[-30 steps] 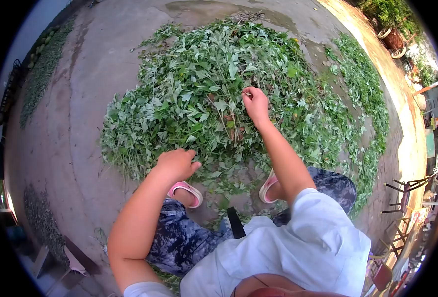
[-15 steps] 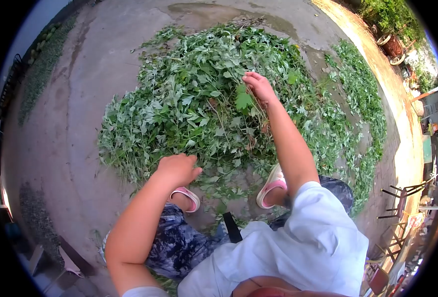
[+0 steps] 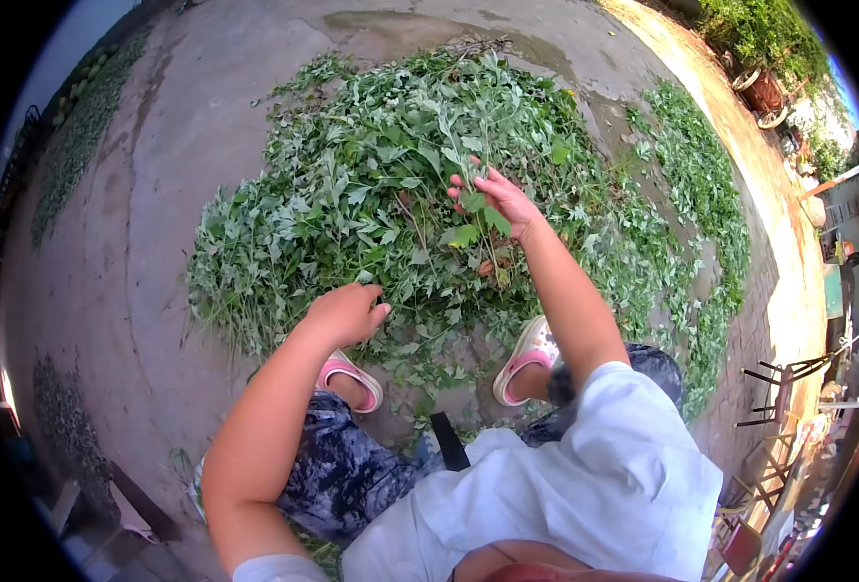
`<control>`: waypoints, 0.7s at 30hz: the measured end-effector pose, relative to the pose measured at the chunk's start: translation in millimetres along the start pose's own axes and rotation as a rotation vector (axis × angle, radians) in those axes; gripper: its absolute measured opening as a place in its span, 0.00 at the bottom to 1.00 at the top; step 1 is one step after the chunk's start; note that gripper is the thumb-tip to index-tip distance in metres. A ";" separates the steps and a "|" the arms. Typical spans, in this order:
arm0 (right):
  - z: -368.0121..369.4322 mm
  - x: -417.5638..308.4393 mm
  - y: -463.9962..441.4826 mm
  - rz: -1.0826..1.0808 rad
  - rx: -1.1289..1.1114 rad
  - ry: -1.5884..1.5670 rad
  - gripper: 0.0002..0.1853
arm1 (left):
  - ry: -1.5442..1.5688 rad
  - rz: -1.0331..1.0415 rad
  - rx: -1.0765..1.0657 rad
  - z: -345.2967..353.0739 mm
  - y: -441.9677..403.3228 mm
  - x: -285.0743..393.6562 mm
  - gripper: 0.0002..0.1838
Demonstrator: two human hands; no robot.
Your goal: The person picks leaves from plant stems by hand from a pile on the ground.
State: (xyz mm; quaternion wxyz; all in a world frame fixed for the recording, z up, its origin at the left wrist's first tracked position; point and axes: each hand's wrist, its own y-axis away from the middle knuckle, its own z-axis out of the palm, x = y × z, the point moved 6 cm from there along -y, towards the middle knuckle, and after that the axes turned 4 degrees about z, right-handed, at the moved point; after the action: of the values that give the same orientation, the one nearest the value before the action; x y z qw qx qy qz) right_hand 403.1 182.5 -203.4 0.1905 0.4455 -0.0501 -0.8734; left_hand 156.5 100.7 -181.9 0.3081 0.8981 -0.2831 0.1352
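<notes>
A large heap of cut leafy green stems point(image 3: 352, 204) lies on the ground in front of me. My right hand point(image 3: 499, 201) is above its right part, palm turned partly up, with the fingers round a leafy sprig point(image 3: 478, 225) of broad bright-green leaves. Pale stems rise past its fingertips. My left hand point(image 3: 345, 312) is low at the heap's near edge, back of the hand up, fingers bent over the leaves. Its thumb stands apart from the fingers, and nothing shows in it; the fingertips are partly hidden.
My feet in pink-and-white clogs point(image 3: 526, 361) stand at the heap's near edge, among scattered leaves. A strip of spread greens point(image 3: 706, 194) runs along the right. More plant matter point(image 3: 85, 145) lies far left on the concrete point(image 3: 172, 126). Stools point(image 3: 778, 393) stand at the right.
My right hand has drawn nearer and slightly left, turning its palm upward, and the leafy sprig has come with it. My left hand has shifted slightly up and left.
</notes>
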 end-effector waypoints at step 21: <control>143.9 -44.6 48.9 -0.253 -0.093 0.162 0.24 | 1.302 0.150 0.274 -47.4 7.7 69.6 0.12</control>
State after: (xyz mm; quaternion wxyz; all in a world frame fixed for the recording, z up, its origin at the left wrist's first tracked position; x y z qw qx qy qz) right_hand 326.2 142.4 -70.9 0.1027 0.5080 0.0627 -0.8529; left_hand 204.6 95.9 -112.5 0.2889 0.6421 -0.0813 0.7054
